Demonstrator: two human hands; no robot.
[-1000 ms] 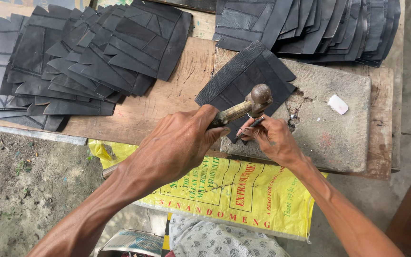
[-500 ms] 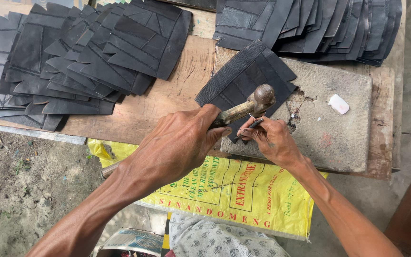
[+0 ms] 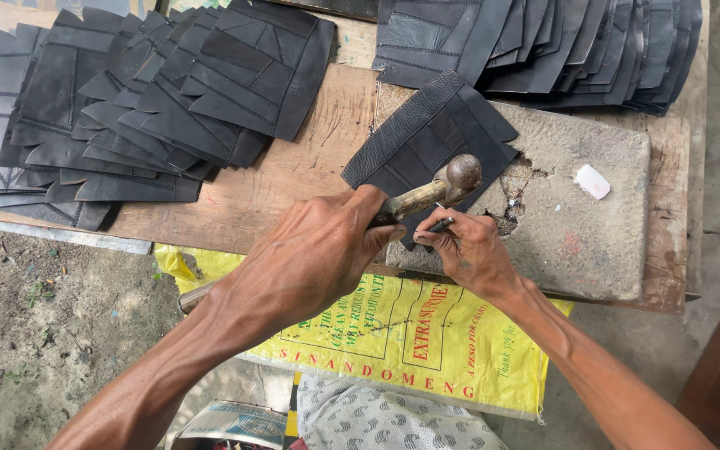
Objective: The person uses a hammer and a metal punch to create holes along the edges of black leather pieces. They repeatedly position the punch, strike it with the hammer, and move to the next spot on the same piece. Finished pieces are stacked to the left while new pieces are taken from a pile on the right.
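On the stone slab (image 3: 577,242) at the near edge of the wooden bench (image 3: 293,179) lies a black leather piece (image 3: 427,142), stitched from several panels, one corner hanging towards the person. Over its near edge hovers a hammer (image 3: 439,187) with a rounded metal head and a worn wooden handle. The left hand (image 3: 318,254) is closed tightly around that handle, fingers curled right round it and thumb pressed along the top, so no gap shows in the grip. Just beside it, the right hand (image 3: 468,250) is nearly closed too: thumb and forefinger pinch a thin dark punch or nail (image 3: 442,224), whose tip lies at the near edge of the leather, right under the hammer head. The other fingers are folded in and rest on the slab's front edge.

Farther right on the slab sits a small white chip (image 3: 592,181). Two big stacks of similar black leather pieces lie on the bench, one fanned at the far left (image 3: 127,108), one along the far right (image 3: 560,46). Below the bench hangs a yellow printed sack (image 3: 410,333), with bare dirt ground (image 3: 43,308) to the left.
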